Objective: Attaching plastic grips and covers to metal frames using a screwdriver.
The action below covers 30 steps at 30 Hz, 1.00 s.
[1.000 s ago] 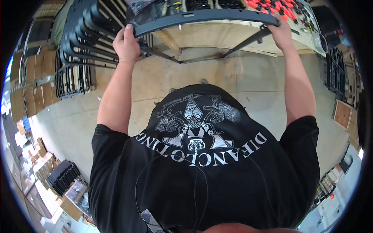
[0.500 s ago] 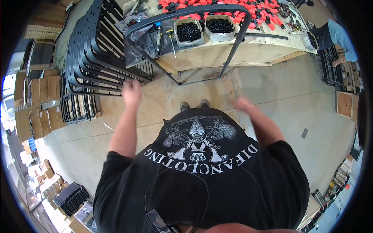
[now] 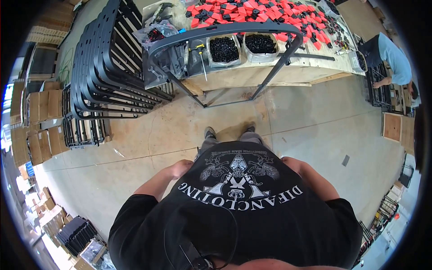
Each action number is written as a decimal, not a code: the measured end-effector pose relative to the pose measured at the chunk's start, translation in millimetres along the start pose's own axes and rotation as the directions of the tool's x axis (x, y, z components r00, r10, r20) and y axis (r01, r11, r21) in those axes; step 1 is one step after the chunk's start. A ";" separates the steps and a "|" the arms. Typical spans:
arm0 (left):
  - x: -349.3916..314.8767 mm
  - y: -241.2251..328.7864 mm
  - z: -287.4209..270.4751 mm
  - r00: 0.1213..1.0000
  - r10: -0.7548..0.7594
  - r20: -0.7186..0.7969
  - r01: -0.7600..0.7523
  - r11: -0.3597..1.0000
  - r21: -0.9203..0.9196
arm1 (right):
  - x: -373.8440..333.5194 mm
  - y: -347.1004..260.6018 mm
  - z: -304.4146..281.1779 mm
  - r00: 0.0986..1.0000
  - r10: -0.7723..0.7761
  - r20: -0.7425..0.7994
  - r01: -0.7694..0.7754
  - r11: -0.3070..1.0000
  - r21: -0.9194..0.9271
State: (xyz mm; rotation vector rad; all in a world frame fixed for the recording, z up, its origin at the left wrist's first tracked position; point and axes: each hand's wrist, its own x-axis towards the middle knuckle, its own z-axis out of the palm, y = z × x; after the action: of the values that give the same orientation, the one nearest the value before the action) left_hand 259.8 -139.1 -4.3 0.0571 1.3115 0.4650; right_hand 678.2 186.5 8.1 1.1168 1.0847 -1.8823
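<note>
My left hand [image 3: 182,168] is down against the side of my black shirt [image 3: 252,225] at the waist, its fingers hidden at the cloth. On the other side my right hand [image 3: 291,164] also rests by the shirt's edge, with its fingers out of sight. Ahead of me a black metal frame [image 3: 225,31] with rounded corners stands upright against the workbench [image 3: 252,74], apart from both hands. Two bins, one of small black nuts or caps [image 3: 223,49] and one of black bolt-like parts [image 3: 260,44], sit on the bench behind its top bar.
Stacked black frames [image 3: 96,67] stand left of the bench. Red and black pieces [image 3: 256,13] cover its top, near a yellow-handled screwdriver [image 3: 200,49]. Cardboard boxes [image 3: 45,105] line the left. A person in a blue shirt [image 3: 393,56] bends over black racks [image 3: 378,90] at right.
Both hands have come back from in front of me to my waist. My view has shifted, showing more of my legs. The person at right leans in further.
</note>
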 end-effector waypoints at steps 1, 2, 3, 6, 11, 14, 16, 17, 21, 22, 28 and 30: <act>-4.1 4.0 7.5 0.999 0.020 0.042 -0.025 0.994 0.102 | 10.3 0.7 -10.3 1.000 -0.005 0.010 0.005 0.997 -0.076; 1.5 8.2 22.7 0.999 -0.052 -0.001 0.051 0.988 -0.147 | 25.3 1.1 -26.9 1.000 -0.018 0.002 0.018 0.987 -0.158; 1.5 8.5 32.7 0.999 -0.028 -0.028 0.021 0.976 -0.218 | 42.2 4.6 -45.3 0.981 -0.084 0.175 0.109 0.984 -0.139; 48.8 32.4 46.4 0.994 0.032 0.103 -0.023 0.996 -0.088 | 102.1 30.3 -90.5 0.939 0.072 0.336 -0.018 0.986 -0.163; 133.1 110.4 8.0 0.963 0.266 -0.029 -0.070 0.358 0.931 | 218.6 50.4 -158.2 0.841 0.359 0.406 -0.028 0.777 -0.629; 146.2 163.9 -45.5 0.019 0.877 -0.480 -0.349 0.455 0.819 | 282.2 38.5 -179.7 0.849 0.368 0.380 0.042 0.669 -0.742; 157.1 184.7 -90.9 -0.485 0.730 -0.482 -0.292 0.384 0.876 | 309.3 12.5 -203.8 0.906 0.287 0.311 0.061 0.639 -0.767; 170.1 186.5 -111.4 -0.606 0.647 -0.463 -0.331 0.324 0.886 | 320.2 -7.2 -221.6 0.936 0.183 0.300 0.168 0.517 -0.839; 269.0 165.8 -174.8 -0.630 0.516 -0.581 -0.536 0.252 0.806 | 343.7 -87.8 -309.5 0.721 -0.607 -0.334 0.111 0.577 -0.809; 297.0 160.5 -184.1 -0.614 0.511 -0.602 -0.588 0.213 0.780 | 358.0 -98.2 -314.0 0.463 -0.773 -0.434 0.143 0.548 -0.824; 382.5 158.2 -182.7 -0.544 0.484 -0.686 -0.718 0.155 0.679 | 435.4 -143.7 -289.3 -0.080 -0.896 -0.437 0.686 0.269 -0.676; 372.7 161.6 -175.3 -0.385 0.431 -0.816 -0.700 0.440 0.563 | 446.9 -154.8 -276.8 0.124 -0.716 -0.687 0.939 0.309 -0.153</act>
State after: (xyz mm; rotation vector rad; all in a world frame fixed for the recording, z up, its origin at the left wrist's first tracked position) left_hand 113.9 103.5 -344.3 0.3625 2.6306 1.9740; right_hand 461.8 438.4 -427.8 1.6121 2.3085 -2.7032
